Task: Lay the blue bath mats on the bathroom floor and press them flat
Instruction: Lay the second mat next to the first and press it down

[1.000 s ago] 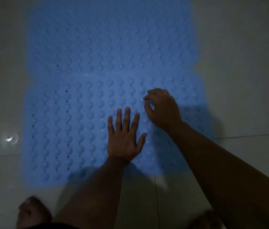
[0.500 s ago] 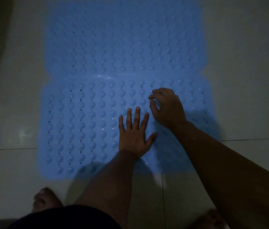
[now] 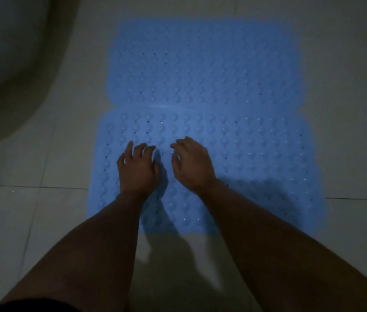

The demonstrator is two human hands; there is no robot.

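Floor: pale tiled floor [image 3: 31, 221] in dim light, grout lines crossing it.
Far left: rounded pale fixture [image 3: 9, 64] fills the upper-left corner; it may be a toilet base, though the gloom makes that hard to confirm.
Near mat: blue bumpy near mat [image 3: 257, 167] lies flat on the tiles, close to the person.
Far mat: far mat [image 3: 205, 64] lies just beyond, its edge meeting or slightly overlapping the near one along a seam.
Left hand: left hand [image 3: 137, 170] rests on the near mat's left part, fingers bent with tips on the bumps, grasping nothing.
Right hand: right hand [image 3: 192, 163] sits just beside it, fingers likewise arched onto the mat, holding nothing.
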